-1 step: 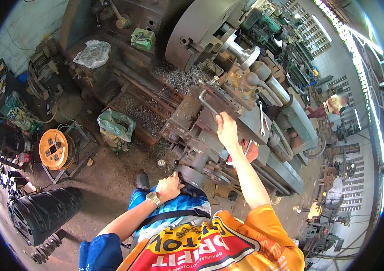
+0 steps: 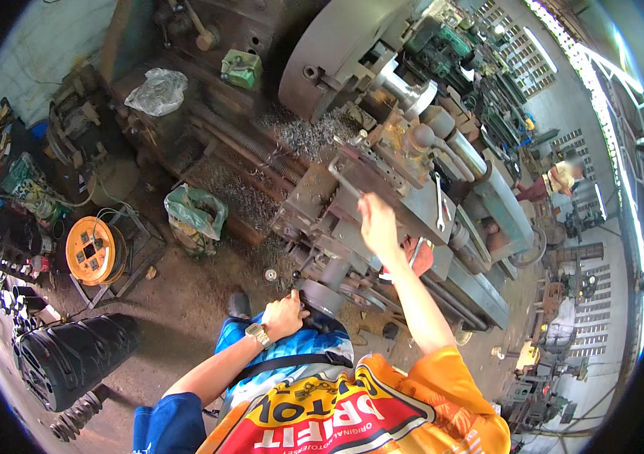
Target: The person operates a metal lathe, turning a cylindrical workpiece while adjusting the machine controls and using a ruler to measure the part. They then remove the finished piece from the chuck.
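Note:
My right hand (image 2: 379,227) is closed round one end of a bent metal rod (image 2: 345,180) above the lathe carriage (image 2: 314,189). The rod's hooked far end lies beside the tool holder (image 2: 371,168). Low at the front, my left hand (image 2: 286,315) has its fingers curled on the rim of a grey handwheel (image 2: 322,298). Just past my right hand is a red object (image 2: 419,256), partly hidden by my forearm. A wrench (image 2: 440,204) lies on the flat surface to the right. Beyond the carriage a shiny turned workpiece (image 2: 410,92) sits at the big chuck (image 2: 329,57).
Metal chips (image 2: 303,135) are heaped under the chuck. A clear plastic bag (image 2: 157,91) and a green box (image 2: 241,69) rest on the machine. On the floor at left are a green bag (image 2: 195,212), an orange reel (image 2: 95,250) and a black drum (image 2: 72,356). A person (image 2: 560,179) is far right.
My right hand and the bent rod have shifted slightly left, and the rod's hooked end now lies a little farther left and lower. My left hand stays at the handwheel.

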### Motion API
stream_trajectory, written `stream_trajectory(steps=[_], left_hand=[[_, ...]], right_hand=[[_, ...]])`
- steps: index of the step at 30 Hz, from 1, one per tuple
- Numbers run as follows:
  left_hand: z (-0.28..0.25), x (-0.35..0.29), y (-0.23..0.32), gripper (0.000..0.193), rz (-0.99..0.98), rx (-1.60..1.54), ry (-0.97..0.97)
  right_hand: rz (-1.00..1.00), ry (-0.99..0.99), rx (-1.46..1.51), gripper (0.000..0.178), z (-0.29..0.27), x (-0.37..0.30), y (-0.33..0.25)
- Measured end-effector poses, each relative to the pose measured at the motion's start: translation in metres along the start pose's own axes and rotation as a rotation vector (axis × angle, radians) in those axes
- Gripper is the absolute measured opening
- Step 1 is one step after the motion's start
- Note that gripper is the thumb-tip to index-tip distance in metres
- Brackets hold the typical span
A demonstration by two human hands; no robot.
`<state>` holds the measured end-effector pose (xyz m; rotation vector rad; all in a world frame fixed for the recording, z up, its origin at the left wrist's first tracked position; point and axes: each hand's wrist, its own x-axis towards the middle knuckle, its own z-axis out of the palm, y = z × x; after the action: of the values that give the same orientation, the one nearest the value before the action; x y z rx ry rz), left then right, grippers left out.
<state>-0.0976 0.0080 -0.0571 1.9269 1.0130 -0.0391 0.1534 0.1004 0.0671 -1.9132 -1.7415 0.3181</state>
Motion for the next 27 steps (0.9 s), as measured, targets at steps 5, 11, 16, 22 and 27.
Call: stream_trajectory(steps=[5, 11, 16, 22, 27], left_hand=[[-0.001, 0.001, -0.001, 0.051, 0.000, -0.006, 0.017], [0.001, 0.001, -0.002, 0.048, 0.005, 0.005, 0.033], [0.001, 0.001, -0.002, 0.050, -0.002, -0.025, 0.012], [-0.006, -0.002, 0.004, 0.053, -0.052, -0.019, -0.011], [-0.002, 0.001, 0.004, 0.050, -0.006, -0.062, -0.058]], right_hand=[[-0.377, -0.055, 0.049, 0.017, 0.008, 0.005, 0.008], [-0.236, -0.198, 0.075, 0.015, 0.005, 0.005, 0.013], [0.032, 0.114, 0.009, 0.012, 0.003, 0.014, 0.010], [-0.488, -0.116, 0.026, 0.012, 0.009, 0.010, 0.018], [0.017, 0.051, -0.143, 0.023, 0.014, -0.008, 0.031]])
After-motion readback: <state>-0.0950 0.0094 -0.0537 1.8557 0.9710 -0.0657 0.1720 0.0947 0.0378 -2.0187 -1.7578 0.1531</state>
